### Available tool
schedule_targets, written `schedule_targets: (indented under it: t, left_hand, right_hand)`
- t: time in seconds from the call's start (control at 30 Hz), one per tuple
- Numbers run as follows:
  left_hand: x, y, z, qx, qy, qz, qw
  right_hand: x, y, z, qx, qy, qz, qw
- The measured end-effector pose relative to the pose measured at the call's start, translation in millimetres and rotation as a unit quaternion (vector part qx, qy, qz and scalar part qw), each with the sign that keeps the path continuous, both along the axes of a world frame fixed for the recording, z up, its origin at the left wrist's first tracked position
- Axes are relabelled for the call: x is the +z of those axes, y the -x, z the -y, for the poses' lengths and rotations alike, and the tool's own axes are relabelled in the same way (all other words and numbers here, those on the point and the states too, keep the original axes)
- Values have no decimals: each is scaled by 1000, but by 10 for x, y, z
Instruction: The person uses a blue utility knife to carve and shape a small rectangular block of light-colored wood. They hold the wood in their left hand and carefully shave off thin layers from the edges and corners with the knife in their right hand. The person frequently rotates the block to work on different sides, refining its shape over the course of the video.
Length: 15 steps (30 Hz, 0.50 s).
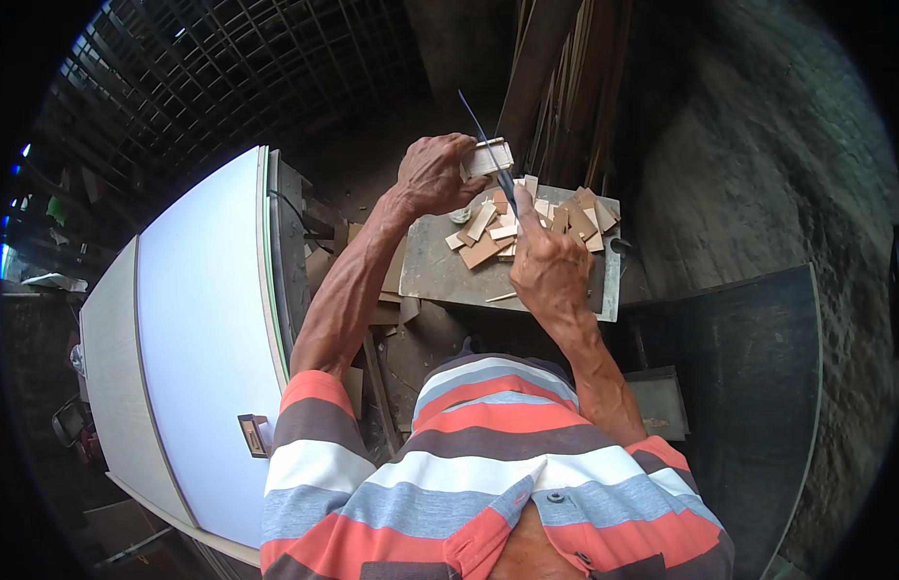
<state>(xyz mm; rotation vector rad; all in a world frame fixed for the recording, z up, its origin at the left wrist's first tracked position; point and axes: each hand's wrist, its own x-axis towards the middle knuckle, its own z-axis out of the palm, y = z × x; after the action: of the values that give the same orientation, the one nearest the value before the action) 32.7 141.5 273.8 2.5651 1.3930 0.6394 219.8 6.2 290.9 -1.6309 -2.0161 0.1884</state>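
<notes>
"Pale wooden rectangular piece point(480, 164): location?"

"In the left hand's point(434, 176) closed grip, near brown-and-cream wooden offcuts point(484, 250) heaped on the grey worktop point(432, 273)."

"Right hand point(554, 268)?"

"Grip closed around a slim, dark-bladed tool point(505, 178) crossing the piece; contact cannot be confirmed."

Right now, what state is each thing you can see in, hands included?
Left hand: closed on the small pale wooden piece.
Small pale wooden piece: gripped.
Right hand: closed on the slim dark-bladed hand tool.
Slim dark-bladed hand tool: held, blade crossing the wooden piece in view; contact unclear.
Wood offcuts: loose, heaped.
Worktable: partly covered by offcuts.
Striped shirt: open at the neck.
</notes>
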Motion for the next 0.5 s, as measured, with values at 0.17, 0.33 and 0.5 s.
schedule_targets:
  t: [0.17,0.33,0.5]
  left_hand:
    - [5,42,-95,-5,-19,9,1000]
    - [112,8,-174,-27,-33,23,999]
    - [155,27,-163,1,-22,-1,1000]
  right_hand:
    - [63,19,23,-16,2,-5,1000]
    - [102,102,-150,-20,-37,5,999]
    - [156,126,-43,-29,-11,13,999]
